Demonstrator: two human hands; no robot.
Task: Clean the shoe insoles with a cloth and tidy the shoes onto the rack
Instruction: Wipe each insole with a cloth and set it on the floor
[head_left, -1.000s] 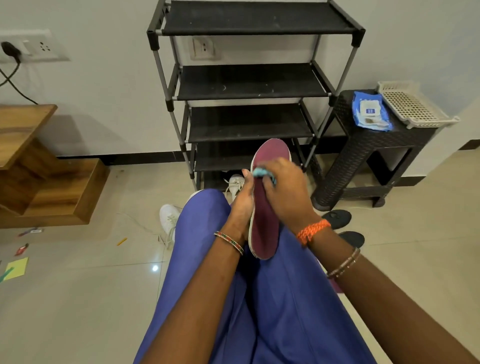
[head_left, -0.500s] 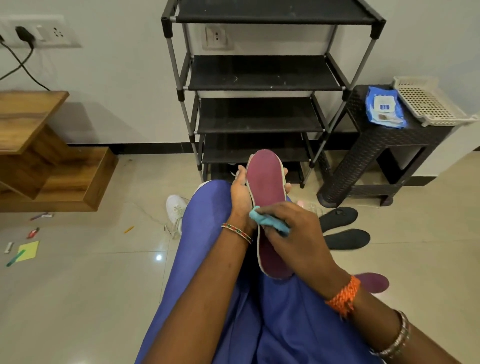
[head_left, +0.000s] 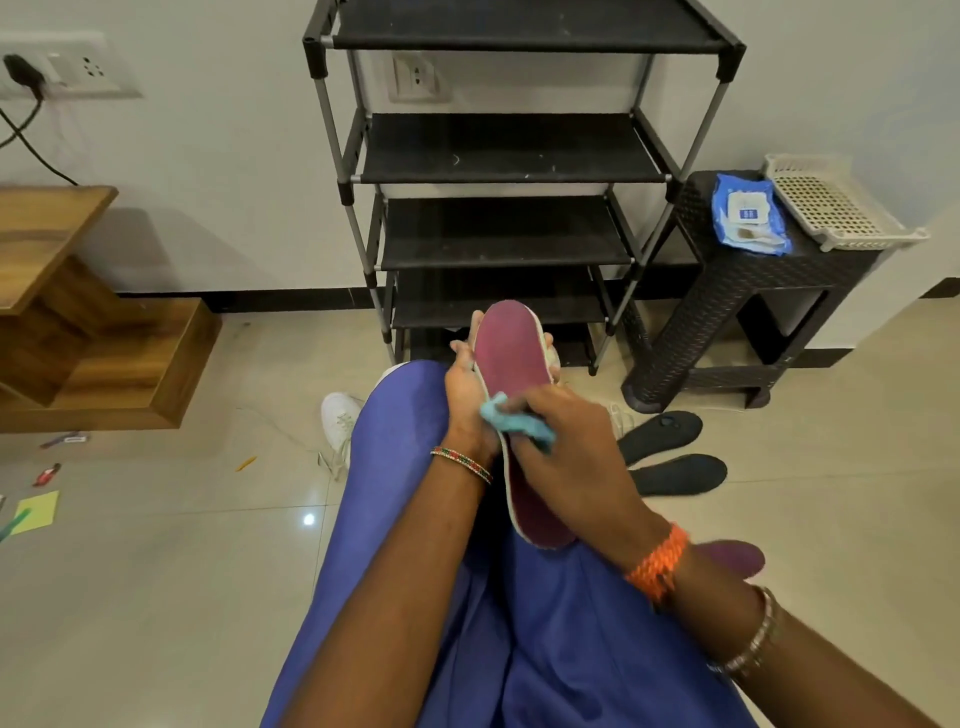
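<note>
Head view: left hand (head_left: 467, 400) gripping maroon insole (head_left: 511, 364) upright on lap for support, right hand (head_left: 566, 457) fingers (head_left: 524, 410) pinching blue cloth (head_left: 511, 423) against its middle for wiping.

2 maroon insoles (head_left: 511, 374) (head_left: 737, 556), 2 black insoles (head_left: 660, 434) (head_left: 680, 474), 1 cloth (head_left: 511, 423), 1 rack (head_left: 511, 156).

A maroon insole (head_left: 511, 364) with a pale edge stood tilted lengthwise over the lap, gripped from behind by the left hand (head_left: 464, 397). A crumpled light-blue cloth (head_left: 511, 423), pinched by the right hand (head_left: 569, 457), pressed on its middle. Two black insoles (head_left: 670, 457) lay flat on the floor just right of that hand, a second maroon insole (head_left: 737, 556) beyond its wrist. The black rack (head_left: 519, 156) stood ahead, a white shoe (head_left: 337, 421) left of the hands.
</note>
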